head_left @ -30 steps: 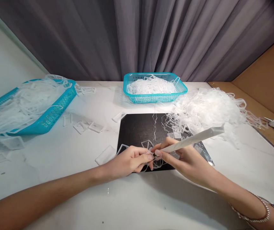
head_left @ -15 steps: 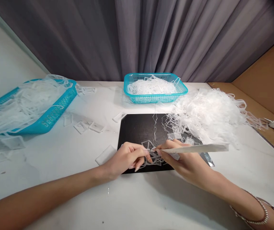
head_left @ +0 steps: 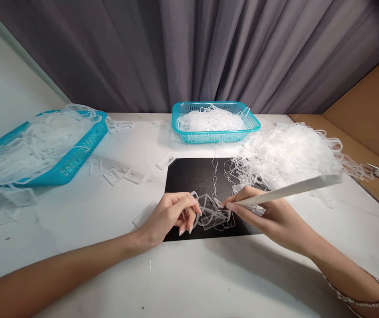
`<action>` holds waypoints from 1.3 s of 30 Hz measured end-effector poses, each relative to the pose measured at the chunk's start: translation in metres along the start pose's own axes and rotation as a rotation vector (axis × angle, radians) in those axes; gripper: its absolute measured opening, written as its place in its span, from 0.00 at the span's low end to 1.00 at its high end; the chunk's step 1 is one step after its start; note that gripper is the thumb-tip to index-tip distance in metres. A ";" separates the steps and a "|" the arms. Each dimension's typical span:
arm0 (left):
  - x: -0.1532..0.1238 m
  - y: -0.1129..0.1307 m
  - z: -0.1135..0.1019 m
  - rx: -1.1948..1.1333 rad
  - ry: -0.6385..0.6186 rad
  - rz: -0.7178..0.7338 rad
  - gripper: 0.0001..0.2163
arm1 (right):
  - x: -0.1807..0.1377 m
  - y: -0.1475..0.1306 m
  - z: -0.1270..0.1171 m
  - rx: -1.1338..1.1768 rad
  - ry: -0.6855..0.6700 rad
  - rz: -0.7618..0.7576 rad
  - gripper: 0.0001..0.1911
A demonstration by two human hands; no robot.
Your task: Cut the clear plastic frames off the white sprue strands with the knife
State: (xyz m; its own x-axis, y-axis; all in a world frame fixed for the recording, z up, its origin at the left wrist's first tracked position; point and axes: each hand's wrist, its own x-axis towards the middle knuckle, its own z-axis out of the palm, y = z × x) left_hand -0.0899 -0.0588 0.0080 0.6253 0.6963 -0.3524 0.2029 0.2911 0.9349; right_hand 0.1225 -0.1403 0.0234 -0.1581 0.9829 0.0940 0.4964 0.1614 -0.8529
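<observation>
My left hand (head_left: pixel 178 214) is curled over the left side of a black mat (head_left: pixel 186 172), its fingers closed round part of a translucent plastic strip (head_left: pixel 196 217). My right hand (head_left: pixel 265 216) pinches a long white tapering tool (head_left: pixel 292 189); its wide end points up to the right, and its tip is hidden by the fingers. Between the hands, a tangle of thin translucent frames and loops (head_left: pixel 214 216) lies on the mat. A thin wavy strand (head_left: pixel 214 179) runs from the tangle toward the back.
A blue basket (head_left: pixel 216 138) of white strips stands at the back, another blue basket (head_left: pixel 77 161) at the left. A large heap of white strips (head_left: pixel 295 154) covers the mat's right rear. Loose clear frames (head_left: pixel 134 176) lie left of the mat. A grey curtain (head_left: pixel 126 57) hangs behind.
My hands have moved apart: the right went to the right with the tool, which now tilts up more steeply, and the left drew slightly left. More of the tangle shows between them.
</observation>
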 end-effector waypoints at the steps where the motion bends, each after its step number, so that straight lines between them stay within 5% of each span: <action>1: -0.001 0.001 0.001 0.019 -0.011 -0.012 0.10 | 0.001 -0.001 0.000 0.077 0.022 0.042 0.08; 6: -0.007 0.004 0.005 0.085 0.026 0.006 0.09 | 0.008 -0.002 -0.002 0.547 0.078 0.267 0.09; 12: -0.005 0.004 0.001 0.578 0.220 0.400 0.08 | 0.013 0.005 0.000 1.076 -0.097 0.410 0.07; 18: 0.002 0.012 -0.011 1.104 0.474 0.907 0.05 | 0.015 0.009 0.002 1.168 -0.168 0.506 0.04; 23: -0.003 0.021 -0.013 1.272 0.590 1.191 0.07 | 0.015 0.008 0.008 1.188 -0.222 0.524 0.05; 26: -0.008 0.023 -0.008 1.114 0.292 1.012 0.12 | 0.015 0.007 0.012 1.185 -0.245 0.510 0.06; 28: -0.012 0.023 -0.002 0.917 0.017 0.738 0.16 | 0.015 0.006 0.015 1.169 -0.269 0.480 0.06; 30: -0.014 0.023 0.003 0.746 -0.117 0.478 0.15 | 0.015 0.005 0.016 1.152 -0.282 0.452 0.06; 33: -0.014 0.022 0.008 0.601 -0.123 0.248 0.12 | 0.015 0.003 0.017 1.130 -0.261 0.437 0.06; 39: -0.008 0.020 0.004 0.549 -0.008 0.123 0.10 | 0.013 0.004 0.010 1.057 -0.189 0.437 0.08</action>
State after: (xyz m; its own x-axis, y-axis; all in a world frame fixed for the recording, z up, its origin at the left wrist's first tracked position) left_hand -0.0876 -0.0616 0.0297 0.6747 0.6977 -0.2409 0.4887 -0.1777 0.8542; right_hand 0.1142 -0.1277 0.0160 -0.3187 0.8934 -0.3166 -0.4067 -0.4306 -0.8057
